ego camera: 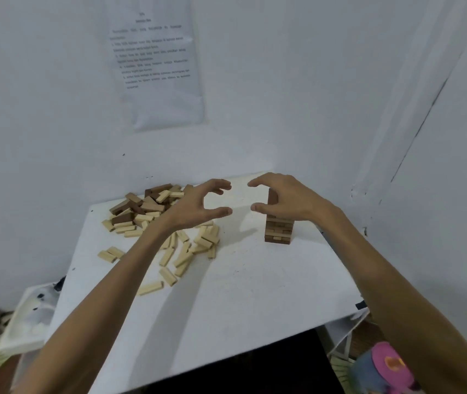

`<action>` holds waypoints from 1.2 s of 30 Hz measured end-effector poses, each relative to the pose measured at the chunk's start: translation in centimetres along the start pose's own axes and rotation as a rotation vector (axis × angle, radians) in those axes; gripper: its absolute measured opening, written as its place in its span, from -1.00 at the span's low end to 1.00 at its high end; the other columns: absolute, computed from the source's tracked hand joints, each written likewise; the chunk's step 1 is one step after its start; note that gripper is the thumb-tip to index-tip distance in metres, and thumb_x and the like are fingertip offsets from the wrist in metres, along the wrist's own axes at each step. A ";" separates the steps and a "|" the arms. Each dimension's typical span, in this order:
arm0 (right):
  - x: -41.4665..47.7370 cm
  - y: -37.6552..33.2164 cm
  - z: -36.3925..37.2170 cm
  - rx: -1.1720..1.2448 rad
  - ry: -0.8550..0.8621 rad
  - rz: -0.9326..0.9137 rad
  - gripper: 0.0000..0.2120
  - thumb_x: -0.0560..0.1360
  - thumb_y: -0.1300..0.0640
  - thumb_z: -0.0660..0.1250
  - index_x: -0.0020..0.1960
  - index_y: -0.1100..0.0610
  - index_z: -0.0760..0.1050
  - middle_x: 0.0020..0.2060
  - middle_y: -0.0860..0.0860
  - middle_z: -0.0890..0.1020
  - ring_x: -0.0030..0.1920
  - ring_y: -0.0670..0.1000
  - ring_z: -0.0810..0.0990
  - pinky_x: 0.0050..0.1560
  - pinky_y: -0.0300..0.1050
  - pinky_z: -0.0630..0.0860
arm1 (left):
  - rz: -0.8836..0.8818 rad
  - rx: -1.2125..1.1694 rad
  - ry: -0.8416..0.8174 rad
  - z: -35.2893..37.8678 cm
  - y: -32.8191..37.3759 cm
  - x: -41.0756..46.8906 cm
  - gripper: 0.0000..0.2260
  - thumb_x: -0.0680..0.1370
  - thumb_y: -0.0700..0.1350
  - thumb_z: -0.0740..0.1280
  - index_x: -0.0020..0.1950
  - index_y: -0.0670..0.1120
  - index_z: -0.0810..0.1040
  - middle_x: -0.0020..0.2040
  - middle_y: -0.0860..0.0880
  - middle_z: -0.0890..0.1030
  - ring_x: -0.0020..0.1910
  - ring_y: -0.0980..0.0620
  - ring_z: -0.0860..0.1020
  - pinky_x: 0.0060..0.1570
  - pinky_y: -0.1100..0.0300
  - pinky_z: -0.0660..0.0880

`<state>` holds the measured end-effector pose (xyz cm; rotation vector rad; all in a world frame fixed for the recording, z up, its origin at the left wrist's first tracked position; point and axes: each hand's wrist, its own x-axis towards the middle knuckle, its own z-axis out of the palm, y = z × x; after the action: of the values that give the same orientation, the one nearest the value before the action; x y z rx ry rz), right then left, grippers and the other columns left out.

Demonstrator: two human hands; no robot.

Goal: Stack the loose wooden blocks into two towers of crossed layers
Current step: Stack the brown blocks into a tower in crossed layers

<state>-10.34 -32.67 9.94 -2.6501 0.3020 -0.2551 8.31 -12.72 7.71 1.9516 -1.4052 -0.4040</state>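
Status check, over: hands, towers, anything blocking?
Left hand open, empty. Right hand open, hiding top of tower. Second tower not started; loose blocks piled left. Nothing blocking.

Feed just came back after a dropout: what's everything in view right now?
Loose wooden blocks: many, pale and dark brown, heaped on the table's left half.
Tower: one, brown, crossed layers, table's right side.
Table: one, white, against the wall.
Printed sheet: one, white, on the wall.
Blurred object: one, pink and blue, lower right corner.
Left hand: one, empty, fingers curved, above the blocks.
Right hand: one, empty, fingers curved, before the tower's top.
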 end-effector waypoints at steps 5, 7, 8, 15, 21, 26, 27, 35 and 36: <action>1.2 -4.2 1.9 -0.028 -0.068 -0.049 -0.52 0.56 -0.20 0.35 0.44 -0.12 0.41 0.41 -0.19 0.47 0.40 -0.10 0.39 0.33 -0.01 0.44 | -0.073 0.072 0.038 -2.4 -1.1 -4.3 -0.59 0.57 0.11 0.44 0.39 0.12 0.48 0.33 0.24 0.51 0.30 0.29 0.47 0.31 0.11 0.41; 1.8 -5.7 2.9 -0.023 -0.098 -0.080 -0.53 0.57 -0.18 0.35 0.44 -0.11 0.42 0.40 -0.19 0.47 0.40 -0.10 0.39 0.31 -0.07 0.43 | -0.091 0.069 0.059 -3.1 -1.7 -5.8 -0.61 0.56 0.11 0.44 0.37 0.11 0.51 0.30 0.23 0.53 0.28 0.27 0.48 0.28 0.11 0.44; 2.0 -6.4 3.4 -0.025 -0.114 -0.094 -0.53 0.57 -0.18 0.35 0.44 -0.10 0.42 0.40 -0.19 0.47 0.40 -0.10 0.39 0.29 -0.10 0.42 | -0.102 0.066 0.071 -3.4 -2.1 -6.5 -0.62 0.56 0.11 0.44 0.36 0.11 0.52 0.30 0.22 0.53 0.28 0.26 0.48 0.27 0.12 0.44; 4.7 -10.8 7.6 -0.019 -0.174 -0.145 -0.55 0.54 -0.17 0.38 0.38 -0.07 0.49 0.36 -0.13 0.53 0.36 -0.06 0.46 0.31 0.01 0.47 | -0.213 0.095 0.155 -5.1 -6.2 -11.2 -0.68 0.56 0.10 0.45 0.30 0.13 0.56 0.25 0.22 0.57 0.24 0.25 0.51 0.14 0.20 0.44; 8.1 -13.2 10.7 -0.101 -0.269 -0.206 -0.58 0.60 -0.07 0.36 0.41 0.03 0.48 0.37 -0.07 0.52 0.39 -0.03 0.42 0.12 -0.18 0.36 | -0.314 0.113 0.202 -6.8 -9.0 -12.6 -0.74 0.57 0.01 0.45 0.24 0.08 0.55 0.13 0.27 0.55 0.06 0.27 0.53 -0.13 0.39 0.44; 12.9 -14.3 13.7 -0.157 -0.312 -0.224 -0.56 0.60 -0.06 0.35 0.43 0.06 0.45 0.35 0.00 0.53 0.36 0.04 0.45 0.19 -0.01 0.49 | -0.404 0.184 0.200 -8.6 -13.0 -11.3 -0.73 0.54 -0.02 0.45 0.23 0.02 0.58 0.20 0.12 0.61 0.21 0.08 0.57 0.23 0.04 0.52; 14.0 -14.2 14.3 -0.173 -0.310 -0.216 -0.56 0.60 -0.05 0.34 0.43 0.06 0.44 0.34 0.02 0.53 0.36 0.05 0.45 0.19 0.01 0.50 | -0.418 0.195 0.203 -9.0 -13.6 -10.9 -0.73 0.51 0.01 0.43 0.20 0.04 0.60 0.17 0.13 0.62 0.19 0.09 0.58 0.20 0.00 0.54; 21.1 -13.4 19.7 -0.201 -0.150 -0.182 -0.62 0.62 0.15 0.25 0.42 0.14 0.41 0.30 0.09 0.55 0.28 0.14 0.52 0.11 0.09 0.55 | -0.567 0.428 0.270 -10.2 -19.3 -7.6 -0.67 0.54 -0.18 0.34 0.30 -0.04 0.50 0.21 -0.03 0.61 0.19 -0.11 0.56 0.00 0.02 0.52; 21.6 -13.4 20.3 -0.218 -0.128 -0.179 -0.64 0.61 0.18 0.24 0.40 0.16 0.42 0.27 0.11 0.57 0.24 0.16 0.54 0.08 0.11 0.57 | -0.588 0.439 0.263 -10.0 -20.0 -7.4 -0.64 0.53 -0.19 0.34 0.33 -0.06 0.47 0.23 -0.05 0.60 0.21 -0.13 0.55 0.00 0.02 0.51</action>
<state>17.24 -17.96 1.05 -2.8969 0.0526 -0.1138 25.78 1.14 0.16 2.6632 -0.7743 -0.0864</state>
